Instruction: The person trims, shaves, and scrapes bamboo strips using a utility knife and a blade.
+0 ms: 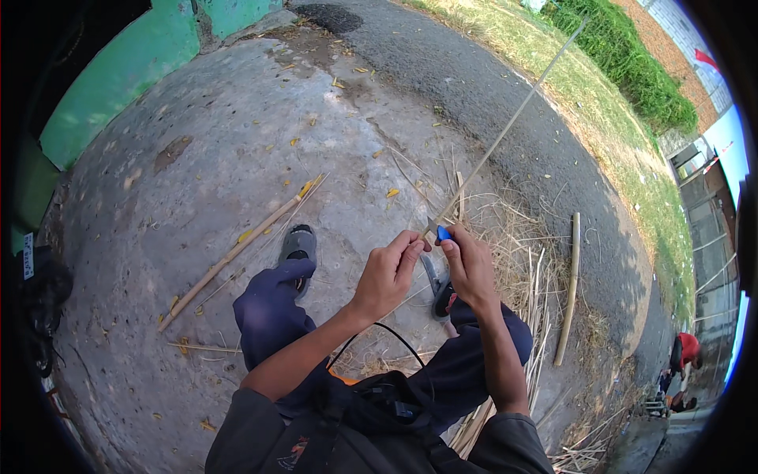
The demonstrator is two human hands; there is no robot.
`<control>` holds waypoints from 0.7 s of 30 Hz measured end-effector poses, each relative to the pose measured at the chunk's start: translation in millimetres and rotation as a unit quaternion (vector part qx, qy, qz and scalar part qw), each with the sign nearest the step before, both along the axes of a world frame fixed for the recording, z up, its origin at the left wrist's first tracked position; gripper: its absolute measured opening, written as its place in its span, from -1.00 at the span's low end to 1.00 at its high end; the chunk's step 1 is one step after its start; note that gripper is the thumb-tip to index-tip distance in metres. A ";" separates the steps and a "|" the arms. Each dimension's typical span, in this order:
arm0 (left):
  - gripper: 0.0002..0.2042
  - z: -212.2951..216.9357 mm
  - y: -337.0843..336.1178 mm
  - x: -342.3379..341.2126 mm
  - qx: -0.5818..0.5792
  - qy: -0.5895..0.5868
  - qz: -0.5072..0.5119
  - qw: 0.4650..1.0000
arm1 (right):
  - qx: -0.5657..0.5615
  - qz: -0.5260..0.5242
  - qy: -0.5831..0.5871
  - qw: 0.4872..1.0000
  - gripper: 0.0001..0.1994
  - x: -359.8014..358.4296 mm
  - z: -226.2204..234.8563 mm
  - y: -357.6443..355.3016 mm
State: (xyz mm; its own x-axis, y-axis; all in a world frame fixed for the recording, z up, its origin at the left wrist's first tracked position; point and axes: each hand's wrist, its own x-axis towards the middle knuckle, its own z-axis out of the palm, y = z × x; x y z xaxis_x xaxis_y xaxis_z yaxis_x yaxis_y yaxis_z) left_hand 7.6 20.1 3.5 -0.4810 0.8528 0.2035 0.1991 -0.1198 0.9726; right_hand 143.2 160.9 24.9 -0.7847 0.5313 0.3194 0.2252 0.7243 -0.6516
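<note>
While a long tan pole [229, 265] lies to your left, your left hand [388, 272] has its grip pinched narrow at the near end of a thin strip [513, 118], which slants away up and right. Beside it, a blue-handled knife [444, 235] at the strip sits in your right hand's [469, 272] closed grip; farther right, a shorter pole [569, 288].

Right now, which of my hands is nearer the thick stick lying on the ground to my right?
Your right. Your right hand is to the left of the thick stick; your left hand is farther left, beyond the right one.
</note>
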 end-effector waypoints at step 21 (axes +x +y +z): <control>-0.76 -6.7 -8.3 3.1 0.009 -0.181 -0.058 0.982 | 0.112 0.012 -0.014 0.994 -0.67 -8.6 -11.1 -2.7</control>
